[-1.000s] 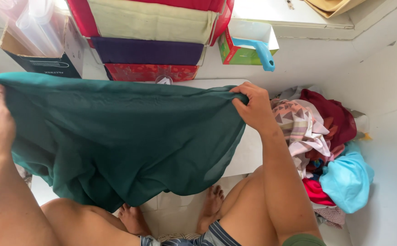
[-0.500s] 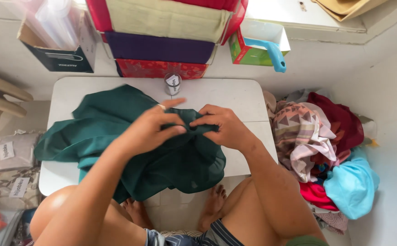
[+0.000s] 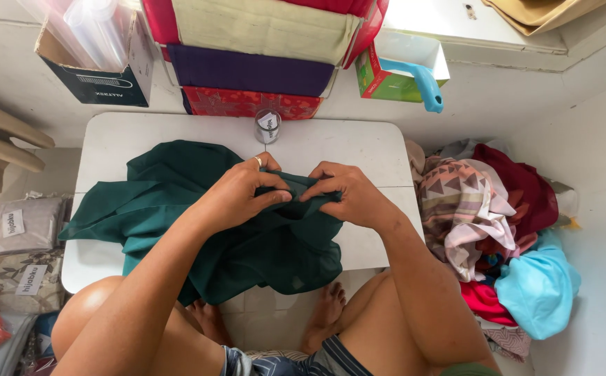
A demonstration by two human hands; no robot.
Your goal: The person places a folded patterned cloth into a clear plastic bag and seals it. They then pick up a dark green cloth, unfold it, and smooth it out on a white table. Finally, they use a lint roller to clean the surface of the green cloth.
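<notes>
Head view, steeply down, near table (image 3: 379, 143)

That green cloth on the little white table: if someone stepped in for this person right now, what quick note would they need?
Left hand: pinching the dark green cloth near its middle, ring on one finger.
Right hand: gripping the same bunched edge, fingertips close to the left hand's.
Cloth: lies crumpled on the white table, its near part hanging off the front edge over the person's legs.
Done: both hands have the fabric gathered together at one spot.
Left: cloth is not flat or neatly folded yet.
Nearby: small clear jar behind the cloth; pile of mixed clothes on the right.
</notes>
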